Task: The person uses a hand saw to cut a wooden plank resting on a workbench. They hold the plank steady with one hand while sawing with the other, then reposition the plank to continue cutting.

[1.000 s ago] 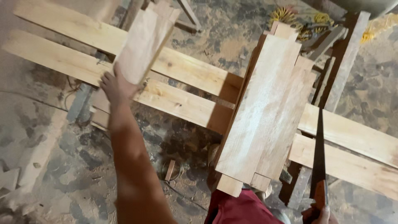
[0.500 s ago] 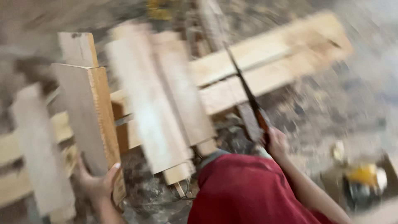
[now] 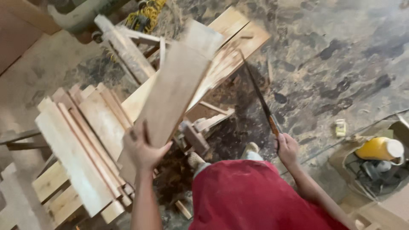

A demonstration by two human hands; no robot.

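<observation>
Left hand (image 3: 142,149) has a short wooden board (image 3: 174,91) lifted, fingers wrapped around its lower end, the board angling up and away from them (blurred, so probably mid-swing). Arm comes up from below, elbow low. Right hand (image 3: 287,149) fingers closed on the handle of a handsaw (image 3: 260,96), blade pointing away over the floor (image 3: 341,55). Stack of cut boards (image 3: 85,140) sits left of the left fingers; long planks (image 3: 230,38) lie beyond them. Looks like a board-handling step, saw idle.
</observation>
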